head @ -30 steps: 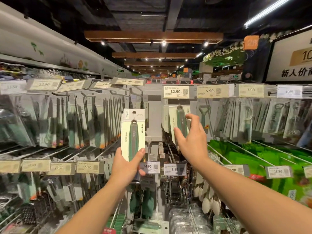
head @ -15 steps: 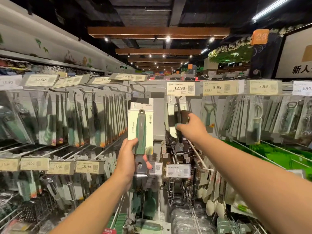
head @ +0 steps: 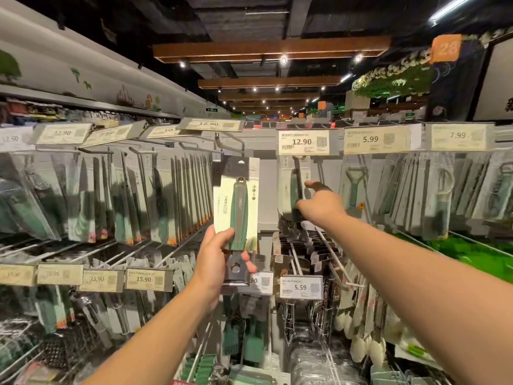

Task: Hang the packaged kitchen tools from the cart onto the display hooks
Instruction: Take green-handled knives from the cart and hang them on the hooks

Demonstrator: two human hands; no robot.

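My left hand point(head: 219, 259) grips a carded green-handled tool point(head: 238, 215) near its lower end, thumb across the front of the handle and fingertips curling round from behind. The pack stands upright, long axis vertical, with the hang-hole end up and the metal head down below my fingers. Its top edge sits just under the bare display hook point(head: 227, 140) that juts toward me beneath the 12.90 tag point(head: 213, 124); the hole is not on the hook.

My right hand point(head: 319, 205) reaches farther in and to the right, pinching a second green-handled pack point(head: 294, 190) that hangs vertically below the other 12.90 price label point(head: 304, 142). Whether that pack is already seated on its hook I cannot tell, since the view is blurred there.

To the left of my held pack, a dense row of hanging knife packs point(head: 155, 201) crowds close to its left edge. Between the two packs lies a plain grey back panel point(head: 268, 190), open room. Lower pegs with a 5.59 label point(head: 301, 287) project toward me beneath my right forearm.
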